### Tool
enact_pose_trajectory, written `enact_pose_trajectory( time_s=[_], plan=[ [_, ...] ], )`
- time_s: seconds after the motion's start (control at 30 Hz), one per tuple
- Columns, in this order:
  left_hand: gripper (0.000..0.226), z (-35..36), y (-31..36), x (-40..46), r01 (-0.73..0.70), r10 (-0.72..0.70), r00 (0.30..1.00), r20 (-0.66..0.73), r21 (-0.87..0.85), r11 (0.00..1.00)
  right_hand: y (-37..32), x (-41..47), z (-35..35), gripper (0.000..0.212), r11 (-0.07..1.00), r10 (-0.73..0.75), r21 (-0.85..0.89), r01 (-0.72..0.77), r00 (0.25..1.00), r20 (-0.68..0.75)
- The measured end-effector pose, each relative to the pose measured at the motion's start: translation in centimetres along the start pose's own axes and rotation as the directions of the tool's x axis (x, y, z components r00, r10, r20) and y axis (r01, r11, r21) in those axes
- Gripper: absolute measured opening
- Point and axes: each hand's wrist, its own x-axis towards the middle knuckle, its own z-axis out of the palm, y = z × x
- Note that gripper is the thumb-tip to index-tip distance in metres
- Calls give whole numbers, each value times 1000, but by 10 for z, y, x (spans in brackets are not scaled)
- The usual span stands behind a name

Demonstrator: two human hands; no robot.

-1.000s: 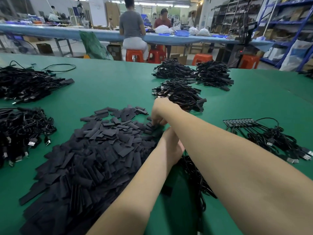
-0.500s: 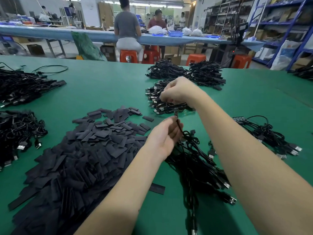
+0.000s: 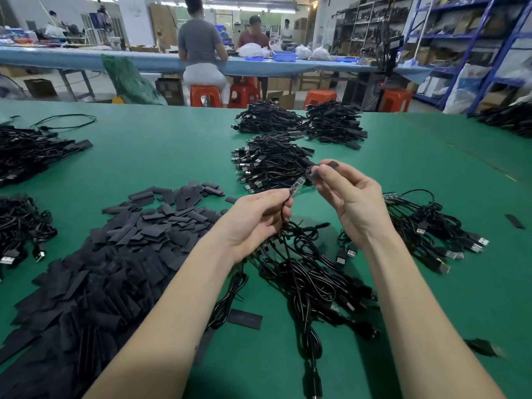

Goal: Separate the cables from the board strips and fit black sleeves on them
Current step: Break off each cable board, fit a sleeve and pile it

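Thumb and fingertips of my right hand [image 3: 349,197] are pinched on one black sleeve [image 3: 319,171], holding it up right in front of the little board end [image 3: 296,187] of a cable [image 3: 290,254]. Left hand [image 3: 256,218] is curled round that cable just behind the board, so board tip and sleeve mouth are nearly touching, can't tell if it's actually started going in. The cable hangs down from my left hand into a loose tangle of cables [image 3: 313,277] straight below both hands.

Using that tangle as the reference: the big heap of flat black sleeves [image 3: 109,254] is to its left, a board strip with cables still attached [image 3: 426,226] is to its right, and three piles of finished-looking cables [image 3: 273,165] sit beyond it. More black cable piles [image 3: 26,154] are far off to the left. Everything sits on a green table [image 3: 161,156].

Beyond the table there's a long blue workbench [image 3: 86,60] with people sitting on orange stools [image 3: 205,95], and blue shelving racks [image 3: 472,38] off to the right.
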Motion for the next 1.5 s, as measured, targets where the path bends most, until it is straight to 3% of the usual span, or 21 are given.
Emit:
enact_pose_trajectory(
  time_s=[0.4, 0.57, 0.77, 0.93, 1.13, 1.23, 1.33, 1.5],
  plan=[
    [9, -1, 3, -2, -1, -1, 998, 56, 33, 999, 6, -6, 3, 11, 987, -114, -116, 114, 993, 6],
    [26, -7, 5, -3, -36, 21, 993, 113, 132, 991, -5, -9, -3, 15, 992, 7, -127, 11, 990, 140],
    [24, -11, 5, -5, -92, 53, 983, 177, 217, 972, -18, -11, -14, 15, 974, 123, -215, -64, 955, 271],
    [22, -9, 3, -4, -109, 76, 974, 212, 152, 982, -20, -11, -13, 18, 980, 40, -198, 35, 930, 366],
    [21, -3, 4, -3, -138, 109, 972, 210, 126, 982, -10, -12, -3, 14, 971, -34, -216, 107, 948, 315],
    [19, 2, 5, -1, -280, 254, 959, 127, 273, 921, -9, -9, -2, 13, 984, -57, -157, 85, 983, 174],
    [18, 3, 3, 1, -429, 442, 892, 98, 492, 757, -8, -7, -4, 9, 987, -45, -147, 60, 994, 103],
    [10, 4, -2, 2, -546, 574, 807, 140, 548, 634, -9, -4, -8, 14, 992, 20, -122, -12, 997, 68]
  ],
)
